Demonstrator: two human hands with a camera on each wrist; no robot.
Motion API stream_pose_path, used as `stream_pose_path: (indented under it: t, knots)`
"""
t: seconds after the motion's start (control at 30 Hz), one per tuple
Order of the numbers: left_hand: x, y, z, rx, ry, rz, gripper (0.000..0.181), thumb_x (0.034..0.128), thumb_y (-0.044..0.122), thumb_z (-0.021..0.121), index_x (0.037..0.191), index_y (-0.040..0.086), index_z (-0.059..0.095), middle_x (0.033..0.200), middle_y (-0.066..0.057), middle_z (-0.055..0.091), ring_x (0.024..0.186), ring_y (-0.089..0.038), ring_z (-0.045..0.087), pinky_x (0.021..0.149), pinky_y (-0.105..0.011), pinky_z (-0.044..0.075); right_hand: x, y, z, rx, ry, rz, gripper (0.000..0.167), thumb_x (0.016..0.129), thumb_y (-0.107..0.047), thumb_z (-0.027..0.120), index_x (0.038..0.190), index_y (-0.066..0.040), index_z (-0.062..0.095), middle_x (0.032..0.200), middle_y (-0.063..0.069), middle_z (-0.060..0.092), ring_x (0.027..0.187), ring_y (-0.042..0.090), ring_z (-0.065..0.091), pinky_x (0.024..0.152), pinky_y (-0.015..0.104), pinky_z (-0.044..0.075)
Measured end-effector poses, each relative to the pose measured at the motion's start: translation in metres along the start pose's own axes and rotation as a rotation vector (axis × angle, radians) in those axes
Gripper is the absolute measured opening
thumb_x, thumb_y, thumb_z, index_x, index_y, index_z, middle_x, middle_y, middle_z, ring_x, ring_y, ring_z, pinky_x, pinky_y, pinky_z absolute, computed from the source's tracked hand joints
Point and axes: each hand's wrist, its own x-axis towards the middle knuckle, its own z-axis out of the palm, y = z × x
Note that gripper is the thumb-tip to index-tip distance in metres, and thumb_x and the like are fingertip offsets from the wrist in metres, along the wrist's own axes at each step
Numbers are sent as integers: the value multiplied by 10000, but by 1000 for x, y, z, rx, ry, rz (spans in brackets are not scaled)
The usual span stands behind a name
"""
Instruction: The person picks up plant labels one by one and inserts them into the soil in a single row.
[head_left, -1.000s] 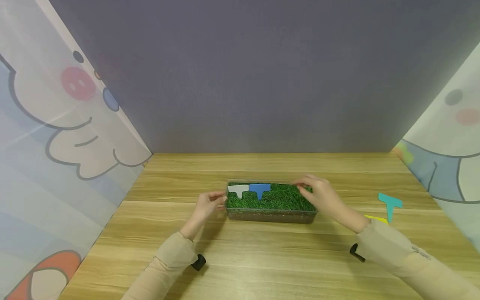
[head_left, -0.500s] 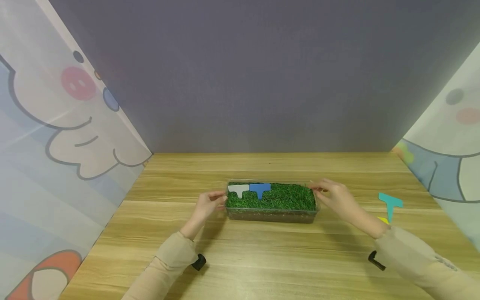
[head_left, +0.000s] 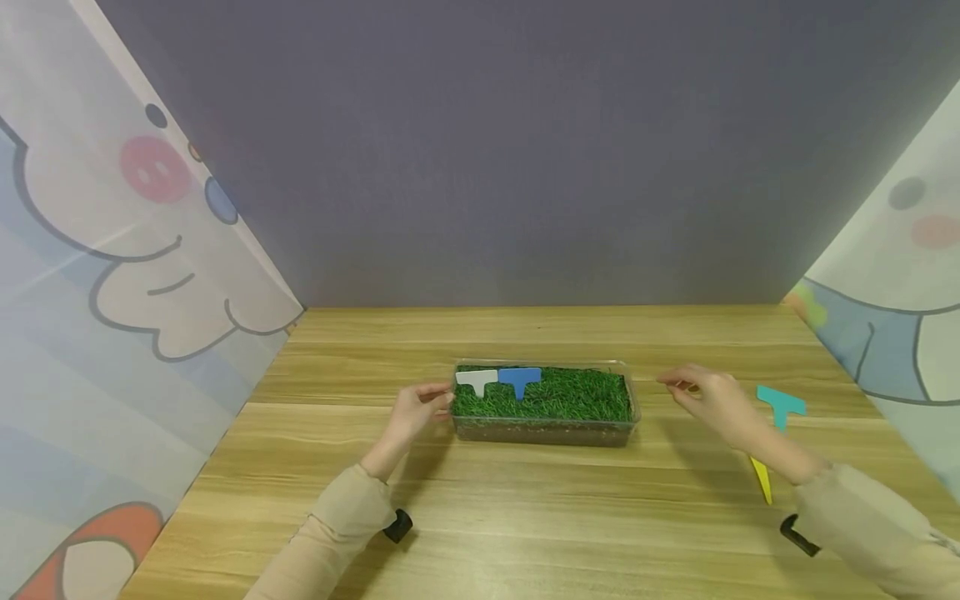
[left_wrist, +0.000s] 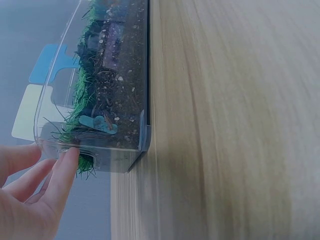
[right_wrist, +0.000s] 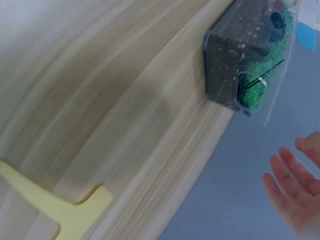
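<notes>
A clear plastic box (head_left: 543,432) of dark soil topped with green grass (head_left: 581,393) stands on the table. A white T-shaped plant label (head_left: 477,377) and a blue one (head_left: 519,379) stand upright in the grass at its left end. My left hand (head_left: 411,412) grips the box's left end, its fingertips at the rim in the left wrist view. To the right of the box, my right hand (head_left: 716,402) hovers with loosely bent fingers and holds nothing. A yellow T-shaped label (right_wrist: 75,212) lies below it, partly hidden by the forearm in the head view.
A teal T-shaped label (head_left: 781,405) lies at the right side of the wooden table (head_left: 540,517). A grey wall (head_left: 525,167) rises behind the table, and cartoon-printed sheets (head_left: 67,350) hang at both sides.
My right hand has moved right, from above the grass past the box's right end, into the air beside it. More of the yellow label's point shows. The left hand stays at the box.
</notes>
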Motion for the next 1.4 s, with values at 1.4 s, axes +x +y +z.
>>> stream_pose_path:
  t: [1.4]
  knots:
    - [1, -1, -1, 13, -11, -1, 275, 830, -9, 572, 1095, -87, 573, 1076, -248, 578, 826, -259, 617, 738, -356, 556, -56, 69, -25, -23, -370, 191, 174, 729, 39, 650, 896, 79, 620, 786, 94, 621, 647, 202, 569, 513, 208, 498]
